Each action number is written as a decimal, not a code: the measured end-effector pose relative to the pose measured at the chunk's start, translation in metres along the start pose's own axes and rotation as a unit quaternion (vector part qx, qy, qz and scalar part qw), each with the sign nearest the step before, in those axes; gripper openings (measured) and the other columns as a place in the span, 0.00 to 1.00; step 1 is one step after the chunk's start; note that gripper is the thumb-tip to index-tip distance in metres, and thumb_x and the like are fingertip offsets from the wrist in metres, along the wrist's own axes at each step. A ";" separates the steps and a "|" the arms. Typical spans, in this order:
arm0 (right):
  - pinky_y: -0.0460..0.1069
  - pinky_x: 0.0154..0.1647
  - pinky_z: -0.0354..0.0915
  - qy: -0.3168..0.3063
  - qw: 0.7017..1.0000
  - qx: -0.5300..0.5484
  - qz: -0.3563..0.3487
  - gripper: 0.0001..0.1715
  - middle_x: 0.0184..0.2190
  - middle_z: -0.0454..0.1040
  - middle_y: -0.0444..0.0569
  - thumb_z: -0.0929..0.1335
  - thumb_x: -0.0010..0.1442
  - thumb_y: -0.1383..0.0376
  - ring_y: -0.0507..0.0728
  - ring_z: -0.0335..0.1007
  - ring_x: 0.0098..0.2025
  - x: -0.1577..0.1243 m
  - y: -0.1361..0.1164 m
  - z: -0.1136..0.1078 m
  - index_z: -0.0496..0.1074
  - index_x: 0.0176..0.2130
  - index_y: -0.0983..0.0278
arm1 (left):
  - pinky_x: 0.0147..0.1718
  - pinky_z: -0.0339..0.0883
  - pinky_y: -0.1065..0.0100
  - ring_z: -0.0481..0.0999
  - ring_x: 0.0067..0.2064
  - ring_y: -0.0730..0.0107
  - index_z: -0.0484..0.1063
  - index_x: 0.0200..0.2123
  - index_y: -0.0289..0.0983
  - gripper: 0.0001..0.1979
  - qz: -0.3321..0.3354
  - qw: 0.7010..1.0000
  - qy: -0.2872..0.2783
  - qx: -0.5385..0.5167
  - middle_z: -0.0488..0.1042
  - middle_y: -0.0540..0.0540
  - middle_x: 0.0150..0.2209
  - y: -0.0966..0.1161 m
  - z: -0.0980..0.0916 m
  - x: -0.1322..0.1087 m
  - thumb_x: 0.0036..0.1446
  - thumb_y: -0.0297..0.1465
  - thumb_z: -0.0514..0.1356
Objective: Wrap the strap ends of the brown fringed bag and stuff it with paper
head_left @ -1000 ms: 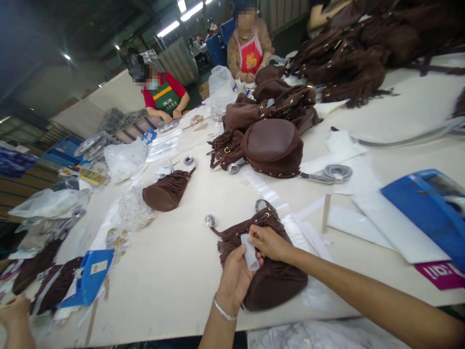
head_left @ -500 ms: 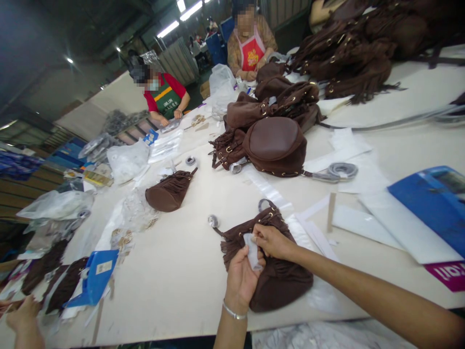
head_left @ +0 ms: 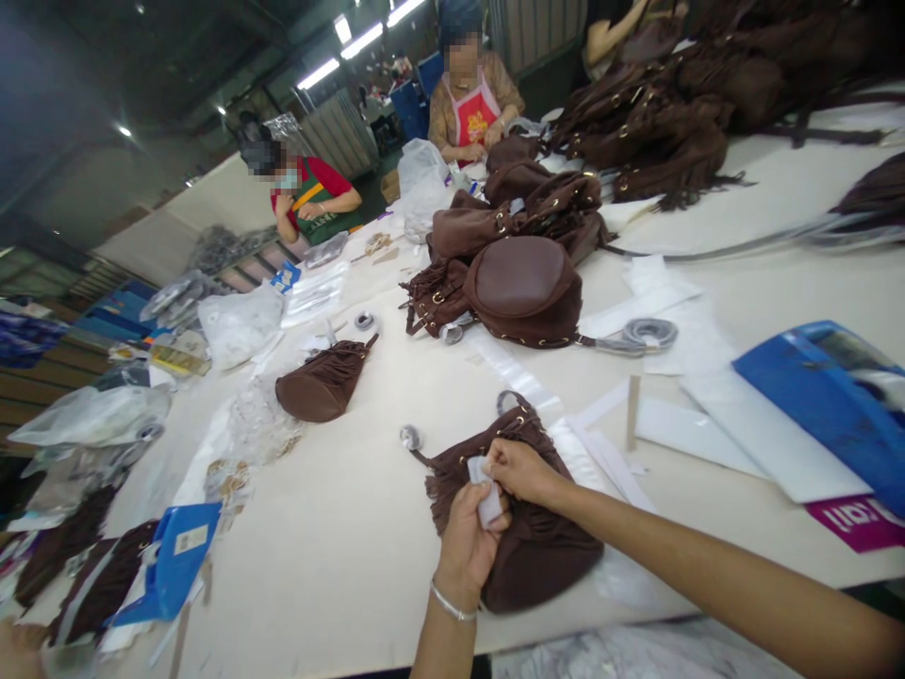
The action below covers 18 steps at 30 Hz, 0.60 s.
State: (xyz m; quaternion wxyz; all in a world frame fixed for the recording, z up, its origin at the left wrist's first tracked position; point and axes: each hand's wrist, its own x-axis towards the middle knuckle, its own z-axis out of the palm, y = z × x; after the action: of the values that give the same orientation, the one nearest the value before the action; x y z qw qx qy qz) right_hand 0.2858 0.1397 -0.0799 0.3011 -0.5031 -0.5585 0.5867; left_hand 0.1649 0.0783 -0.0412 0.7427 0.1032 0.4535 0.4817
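Note:
A brown fringed drawstring bag [head_left: 541, 556] lies on the table in front of me, its rounded base toward me and its eyelet rim away from me. Over its front, my left hand [head_left: 470, 538] grips a small whitish translucent packet [head_left: 487, 495] between thumb and fingers. At the packet's upper edge, my right hand [head_left: 519, 469] pinches with thumb and fingertips; what exactly lies in that pinch is too small to make out. A wrapped strap end [head_left: 410, 437] sticks out at the bag's left.
Several brown bags [head_left: 523, 288] are heaped beyond. A smaller fringed bag [head_left: 321, 387] lies to the left. Blue holders stand right [head_left: 827, 396] and left [head_left: 176, 556]. White sheets [head_left: 697, 438] lie at right. Two people work across the table; a blurred hand [head_left: 21, 646] shows at lower left.
My view has shifted slightly. My left fingers have closed further around the packet, and my right hand stays at its upper edge. The person in the green apron has raised a hand toward the mask.

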 end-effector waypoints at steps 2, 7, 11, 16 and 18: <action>0.42 0.19 0.54 0.016 1.000 0.009 0.010 0.04 0.16 0.65 0.38 0.66 0.52 0.71 0.47 0.59 0.18 0.001 0.001 0.002 0.64 0.27 0.63 | 0.18 0.48 0.78 0.59 0.23 0.83 0.66 0.33 0.34 0.09 0.003 1.000 0.002 0.030 0.64 0.53 0.26 -0.001 -0.001 0.001 0.50 0.29 0.64; 0.42 0.22 0.57 0.047 0.998 0.034 0.027 0.08 0.20 0.67 0.39 0.66 0.49 0.74 0.47 0.61 0.21 0.000 0.002 0.007 0.67 0.31 0.64 | 0.17 0.46 0.78 0.58 0.21 0.83 0.66 0.35 0.35 0.11 -0.001 0.998 0.016 0.067 0.62 0.54 0.23 -0.001 0.001 0.002 0.48 0.30 0.63; 0.42 0.24 0.59 0.046 0.997 0.047 0.032 0.11 0.22 0.68 0.39 0.66 0.48 0.75 0.48 0.65 0.23 0.000 0.003 0.009 0.66 0.34 0.64 | 0.20 0.59 0.75 0.66 0.22 0.78 0.67 0.35 0.35 0.11 0.019 0.991 0.079 0.105 0.68 0.51 0.25 0.000 0.002 0.000 0.47 0.28 0.62; 0.42 0.22 0.61 0.035 0.997 0.052 0.044 0.13 0.22 0.68 0.38 0.65 0.50 0.75 0.47 0.66 0.21 -0.004 0.000 0.010 0.64 0.38 0.63 | 0.29 0.70 0.69 0.76 0.33 0.67 0.70 0.36 0.35 0.16 0.042 0.979 0.111 0.167 0.76 0.45 0.32 -0.002 0.010 -0.011 0.43 0.30 0.68; 0.42 0.19 0.60 0.039 0.996 0.048 0.059 0.15 0.22 0.69 0.37 0.64 0.51 0.74 0.48 0.66 0.18 -0.011 -0.006 0.008 0.64 0.39 0.62 | 0.28 0.70 0.68 0.77 0.34 0.65 0.72 0.36 0.37 0.15 0.056 0.968 0.135 0.204 0.77 0.45 0.32 -0.007 0.020 -0.016 0.43 0.33 0.69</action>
State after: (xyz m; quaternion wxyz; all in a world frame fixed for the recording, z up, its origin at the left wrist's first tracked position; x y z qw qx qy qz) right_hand 0.2807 0.1276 -0.0724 0.3113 -0.5428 -0.4869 0.6094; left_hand 0.1824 0.0678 -0.0246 0.6098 0.2122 0.6316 0.4292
